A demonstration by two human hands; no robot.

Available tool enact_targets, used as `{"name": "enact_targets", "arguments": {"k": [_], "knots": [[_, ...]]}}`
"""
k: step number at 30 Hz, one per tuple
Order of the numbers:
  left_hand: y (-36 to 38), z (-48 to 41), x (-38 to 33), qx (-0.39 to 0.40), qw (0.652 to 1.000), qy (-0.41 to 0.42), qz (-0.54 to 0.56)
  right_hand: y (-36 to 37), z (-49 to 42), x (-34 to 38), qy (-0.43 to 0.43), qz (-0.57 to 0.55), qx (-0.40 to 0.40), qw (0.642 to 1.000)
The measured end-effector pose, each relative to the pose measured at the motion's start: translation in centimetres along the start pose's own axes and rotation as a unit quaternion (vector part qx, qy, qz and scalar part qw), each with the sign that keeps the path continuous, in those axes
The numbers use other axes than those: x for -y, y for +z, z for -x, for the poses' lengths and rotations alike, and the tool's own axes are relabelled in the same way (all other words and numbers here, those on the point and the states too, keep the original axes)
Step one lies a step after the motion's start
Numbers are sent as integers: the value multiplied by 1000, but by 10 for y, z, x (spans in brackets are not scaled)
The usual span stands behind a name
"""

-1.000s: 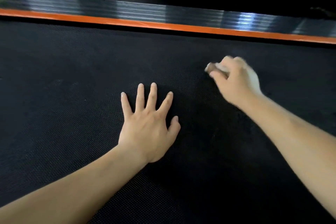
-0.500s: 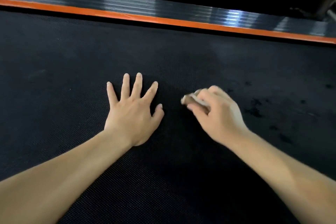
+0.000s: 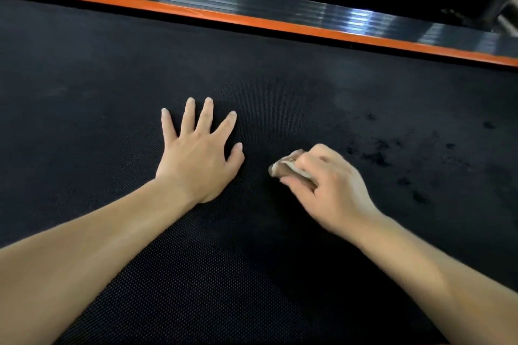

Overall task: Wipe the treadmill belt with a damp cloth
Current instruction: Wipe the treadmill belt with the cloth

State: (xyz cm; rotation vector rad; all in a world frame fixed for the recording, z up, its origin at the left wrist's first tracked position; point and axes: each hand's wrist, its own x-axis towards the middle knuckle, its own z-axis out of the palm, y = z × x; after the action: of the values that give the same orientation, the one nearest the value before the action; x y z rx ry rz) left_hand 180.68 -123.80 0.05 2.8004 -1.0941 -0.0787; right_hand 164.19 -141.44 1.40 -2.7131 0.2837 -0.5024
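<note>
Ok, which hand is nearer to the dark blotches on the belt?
Right. The right hand, gripping the cloth, is just left of the dark blotches. The left hand lies flat on the belt farther left, beyond the right hand.

I see the black textured treadmill belt (image 3: 112, 70) carrying a flat left hand (image 3: 196, 157), a crumpled beige cloth (image 3: 287, 167) and dark blotches (image 3: 377, 158).

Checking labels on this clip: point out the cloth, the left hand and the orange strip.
cloth (image 3: 286, 168), head view, on its bare folded end
left hand (image 3: 196, 159), head view, on the back of the hand
orange strip (image 3: 252, 20), head view, on its middle stretch
</note>
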Motion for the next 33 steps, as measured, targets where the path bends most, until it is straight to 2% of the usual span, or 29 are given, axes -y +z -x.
{"name": "enact_targets", "arguments": {"k": [2, 5, 7, 10, 12, 14, 16, 18, 19, 21, 24, 26, 28, 31, 32, 33], "knots": [[0, 0, 0, 2, 1000, -2, 5, -8, -18, -20, 51, 33, -24, 998], [-1, 1, 0, -3, 1000, -3, 6, -12, -42, -38, 198, 66, -90, 974], [0, 0, 0, -8, 1000, 0, 5, -5, -29, -21, 168, 86, -100, 977], [1, 1, 0, -10, 1000, 1, 9, 2, 22, 17, 1, 45, -43, 998], [1, 1, 1, -15, 1000, -1, 12, -3, 35, 19, -64, 29, -17, 997], [1, 1, 1, -15, 1000, 0, 14, -9, 25, -1, -32, 79, -38, 996], [1, 1, 1, -16, 1000, 2, 12, -17, 4, -27, 89, 120, -78, 986], [3, 4, 0, -24, 1000, 7, 12, -23, -6, -41, 201, 102, -99, 969], [4, 5, 0, -31, 999, 13, 16, -20, -2, -38, 206, 100, -103, 968], [3, 8, -2, -33, 999, 24, 27, -13, 17, -16, 139, 87, -98, 982], [-1, 22, -14, -12, 998, 19, 52, -6, 59, 19, 26, -1, -35, 999], [3, 45, -31, -8, 997, 53, 51, -12, 62, 11, -2, 10, -21, 1000], [7, 66, -45, -3, 996, 81, 40, -22, 49, -8, 52, 58, -48, 996], [11, 73, -50, 7, 996, 76, 36, -34, 33, -21, 210, 70, -83, 972], [11, 72, -49, 5, 997, 73, 37, -32, 39, -14, 209, 72, -87, 971], [11, 72, -49, 3, 996, 76, 38, -29, 50, -2, 172, 68, -80, 979]]}}
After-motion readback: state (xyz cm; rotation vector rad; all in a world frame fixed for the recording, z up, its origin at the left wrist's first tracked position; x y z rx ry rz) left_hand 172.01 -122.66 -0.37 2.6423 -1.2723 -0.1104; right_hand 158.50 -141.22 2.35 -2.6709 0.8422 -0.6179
